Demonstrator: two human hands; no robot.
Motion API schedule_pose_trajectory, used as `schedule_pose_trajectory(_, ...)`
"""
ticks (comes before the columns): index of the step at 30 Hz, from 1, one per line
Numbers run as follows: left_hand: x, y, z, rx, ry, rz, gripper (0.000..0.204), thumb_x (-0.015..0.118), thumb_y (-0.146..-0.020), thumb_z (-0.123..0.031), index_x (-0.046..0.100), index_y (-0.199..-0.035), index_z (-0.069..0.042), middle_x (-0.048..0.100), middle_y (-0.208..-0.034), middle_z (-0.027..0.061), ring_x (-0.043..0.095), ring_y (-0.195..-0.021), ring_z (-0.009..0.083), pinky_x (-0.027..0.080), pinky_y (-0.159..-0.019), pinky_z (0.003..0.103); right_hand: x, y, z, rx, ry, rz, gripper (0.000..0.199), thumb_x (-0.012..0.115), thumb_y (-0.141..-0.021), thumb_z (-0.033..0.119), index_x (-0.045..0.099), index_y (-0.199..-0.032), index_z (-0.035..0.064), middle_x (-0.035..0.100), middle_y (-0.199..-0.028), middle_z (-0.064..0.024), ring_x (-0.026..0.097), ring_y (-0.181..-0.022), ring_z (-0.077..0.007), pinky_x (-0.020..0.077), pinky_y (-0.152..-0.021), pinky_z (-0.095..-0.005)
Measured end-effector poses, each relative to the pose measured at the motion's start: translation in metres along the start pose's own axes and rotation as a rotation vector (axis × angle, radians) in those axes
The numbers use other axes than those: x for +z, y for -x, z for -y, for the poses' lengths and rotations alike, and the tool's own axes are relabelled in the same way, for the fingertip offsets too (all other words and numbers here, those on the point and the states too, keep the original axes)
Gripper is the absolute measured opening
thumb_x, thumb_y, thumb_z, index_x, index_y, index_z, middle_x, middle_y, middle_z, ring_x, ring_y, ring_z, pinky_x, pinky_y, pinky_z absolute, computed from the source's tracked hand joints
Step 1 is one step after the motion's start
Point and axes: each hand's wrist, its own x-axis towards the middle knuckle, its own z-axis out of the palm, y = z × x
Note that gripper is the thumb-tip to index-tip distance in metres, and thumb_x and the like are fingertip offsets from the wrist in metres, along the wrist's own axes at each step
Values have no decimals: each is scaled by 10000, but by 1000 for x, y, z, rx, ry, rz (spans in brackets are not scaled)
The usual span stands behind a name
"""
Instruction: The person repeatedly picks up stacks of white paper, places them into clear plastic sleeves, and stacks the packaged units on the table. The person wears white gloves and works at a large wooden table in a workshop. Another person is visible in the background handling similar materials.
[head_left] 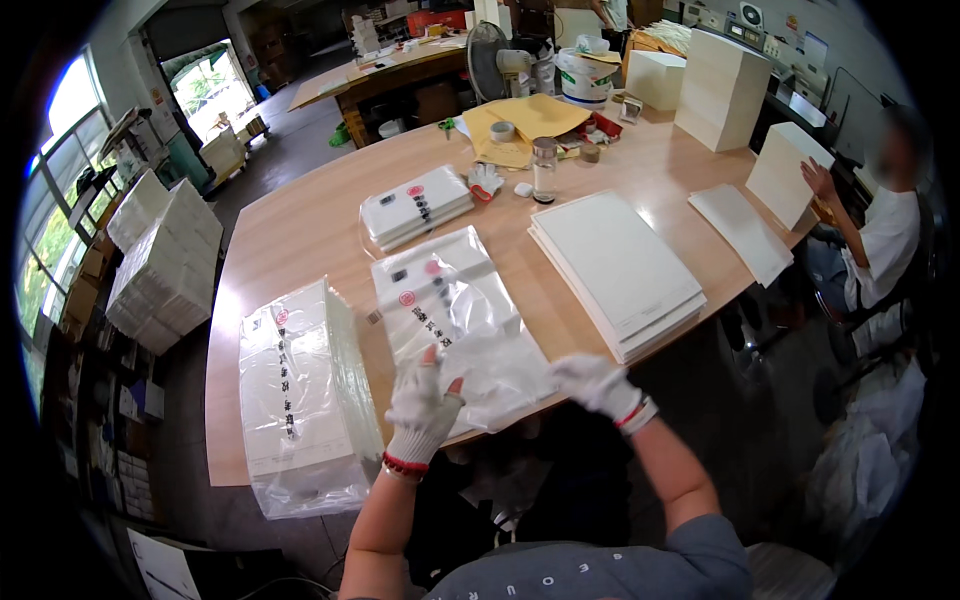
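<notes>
Before me on the wooden table lies a clear plastic bag point(490, 345) with red and black print, flat and shiny. Over its near left part is my left hand point(422, 400), in a white knit glove with bare fingertips, thumb and forefinger apart; I cannot tell whether it touches the plastic. My right hand point(598, 388), gloved alike, is at the bag's near right corner, its fingers smeared by motion. To the left stands a thick stack of filled plastic bags point(300, 390). On the right lies a stack of white paper sheets point(622, 265).
Beyond the bag lies a pile of folded plastic bags point(415, 205). A glass bottle point(543, 170), tape roll point(502, 131) and yellow envelopes point(540, 115) are farther back. At right, a seated person point(880, 220) touches a white paper block point(785, 175). A fan point(488, 60) stands behind.
</notes>
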Motion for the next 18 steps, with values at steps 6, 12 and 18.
schedule_pose_trajectory(6, -28, 37, -38, -5, 4, -128, 581, 688, -704, -16, 431, -1223, 17, 592, -1012, 140, 601, -893, 277, 484, -781, 348, -72, 27, -76, 346, 699, 27, 763, 707, -664, 335, 385, -1299, 60, 439, -1238, -165, 375, -1166, -355, 334, -989, -426)
schedule_pose_trajectory(12, -29, 65, -103, 172, 132, 192, 489, 704, -705, -96, 520, -1155, -36, 647, -918, 58, 625, -820, 237, 497, -713, 319, -69, 45, -118, 379, 694, 5, 900, 656, -702, 517, 286, -1368, 38, 452, -1249, -195, 411, -1158, -382, 310, -1016, -436)
schedule_pose_trajectory(18, -6, 80, -122, 288, 469, 464, 375, 646, -789, -100, 525, -1136, -28, 643, -944, 72, 627, -848, 250, 496, -737, 318, -67, 32, -119, 235, 748, -52, 576, 552, -821, 391, 423, -1277, 64, 529, -1157, -201, 496, -1077, -343, 380, -942, -423)
